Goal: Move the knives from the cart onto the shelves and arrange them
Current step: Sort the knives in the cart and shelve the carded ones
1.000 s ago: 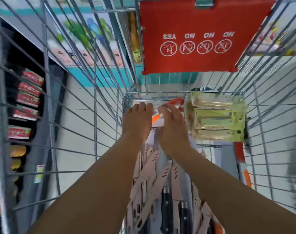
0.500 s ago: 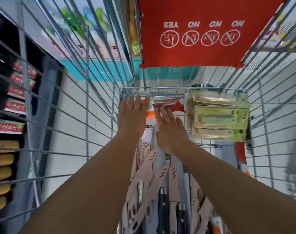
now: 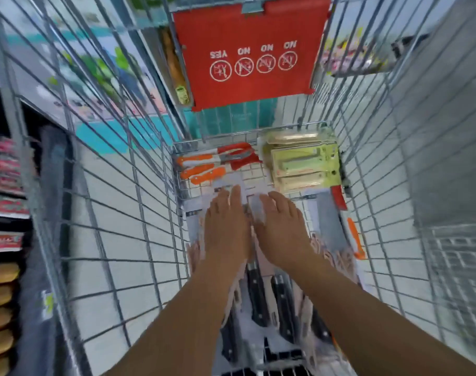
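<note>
Both hands are reaching down inside the wire cart (image 3: 139,213); the left hand (image 3: 227,226) and the right hand (image 3: 281,232) are lying flat, fingers straight, on white-carded knives (image 3: 245,196), gripping nothing. Orange-handled knives (image 3: 201,168) are lying at the far end beside green packs (image 3: 303,165); black-handled knives (image 3: 258,297) are lying under the forearms.

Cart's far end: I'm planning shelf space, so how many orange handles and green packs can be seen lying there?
Orange handles: 3
Green packs: 3, stacked
Total: 6
</note>
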A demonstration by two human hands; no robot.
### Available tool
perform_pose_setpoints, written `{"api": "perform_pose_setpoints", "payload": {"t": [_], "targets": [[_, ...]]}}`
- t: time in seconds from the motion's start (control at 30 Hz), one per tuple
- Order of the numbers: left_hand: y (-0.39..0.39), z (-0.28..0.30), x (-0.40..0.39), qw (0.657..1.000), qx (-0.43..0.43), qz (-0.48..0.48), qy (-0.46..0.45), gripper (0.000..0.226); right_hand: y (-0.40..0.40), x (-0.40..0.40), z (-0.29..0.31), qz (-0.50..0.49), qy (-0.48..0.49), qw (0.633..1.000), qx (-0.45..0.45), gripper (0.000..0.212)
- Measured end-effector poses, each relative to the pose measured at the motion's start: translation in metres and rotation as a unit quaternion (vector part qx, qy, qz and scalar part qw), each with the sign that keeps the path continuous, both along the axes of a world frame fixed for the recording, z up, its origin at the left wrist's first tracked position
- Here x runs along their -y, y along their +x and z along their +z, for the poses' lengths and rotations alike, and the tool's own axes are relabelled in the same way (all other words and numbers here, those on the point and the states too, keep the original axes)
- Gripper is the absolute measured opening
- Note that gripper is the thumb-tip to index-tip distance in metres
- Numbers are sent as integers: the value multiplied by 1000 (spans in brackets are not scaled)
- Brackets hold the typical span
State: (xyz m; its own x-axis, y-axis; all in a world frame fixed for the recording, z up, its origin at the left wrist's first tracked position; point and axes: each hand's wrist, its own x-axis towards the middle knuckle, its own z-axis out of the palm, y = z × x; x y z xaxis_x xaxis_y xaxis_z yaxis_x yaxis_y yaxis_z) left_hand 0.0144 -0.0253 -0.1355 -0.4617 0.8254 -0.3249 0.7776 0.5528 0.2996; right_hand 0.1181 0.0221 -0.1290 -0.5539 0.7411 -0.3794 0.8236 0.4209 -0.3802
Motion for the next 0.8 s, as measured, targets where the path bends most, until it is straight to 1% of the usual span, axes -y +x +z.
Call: {"api": "perform_pose_setpoints", "payload": {"t": [0.1, 0.17, 0.23, 0.37, 0.5, 0.6, 0.7, 0.73, 0.8], "targets": [[33, 8, 23, 998, 58, -22, -14, 62, 34, 20, 7, -55, -11, 998, 27, 58], [52, 10, 37, 994, 95, -56, -24, 59, 58, 33, 11, -82, -33, 995, 42, 61], [70, 9, 46, 987, 122, -95, -47, 57, 82, 42, 11, -120, -57, 990, 47, 56], [99, 3, 52, 976, 162, -129, -71, 57, 119, 49, 5, -168, -89, 979, 68, 70], [123, -2, 54, 972, 151, -159, -81, 61, 142, 48, -4, -194, -89, 974, 76, 74], [140, -6, 54, 969, 108, -204, -84, 61, 155, 43, -21, -196, -99, 970, 101, 82], [149, -15, 58, 961, 60, -254, -95, 61, 162, 47, -40, -187, -128, 969, 94, 89], [150, -19, 60, 961, 43, -254, -100, 61, 164, 49, -46, -180, -128, 971, 93, 89], [147, -25, 65, 970, 12, -217, -105, 57, 165, 53, -48, -175, -106, 974, 93, 85]]}}
